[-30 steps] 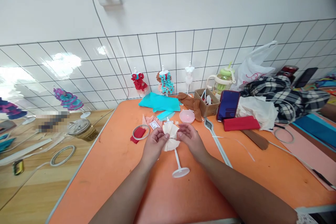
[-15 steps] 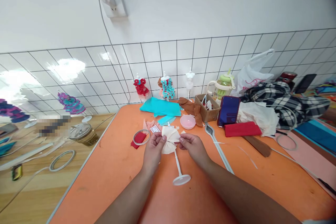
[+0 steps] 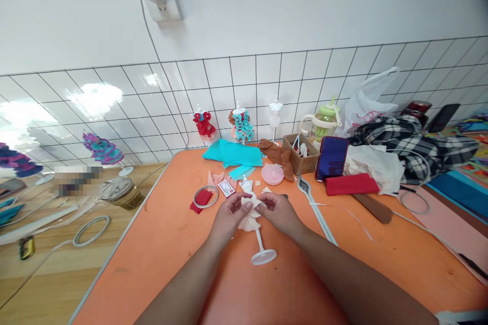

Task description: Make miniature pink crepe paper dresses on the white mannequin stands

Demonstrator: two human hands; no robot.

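Observation:
My left hand (image 3: 233,213) and my right hand (image 3: 279,212) meet over a small white mannequin stand (image 3: 264,256) that lies on the orange table. Both sets of fingers pinch a gathered piece of cream crepe paper (image 3: 249,221), which covers the middle of the mannequin. Its white bust (image 3: 246,184) shows above my fingers, and its stem and round base show below. Left of my hands lies a roll of tape (image 3: 206,196) over a piece of red paper, beside a small printed card (image 3: 227,188). A pink bowl (image 3: 272,174) sits beyond my right hand.
Dressed mini mannequins (image 3: 204,126) and a bare one (image 3: 275,114) stand along the tiled wall. Turquoise paper (image 3: 232,154), a cardboard box (image 3: 301,157), a phone (image 3: 331,159) and folded red paper (image 3: 351,184) lie behind. A grey strap-like item (image 3: 314,208) extends right of my hands.
The cream paper was spread out like a fan; now it is bunched smaller between my fingers. My hands have drawn closer together, and the mannequin's bust shows more.

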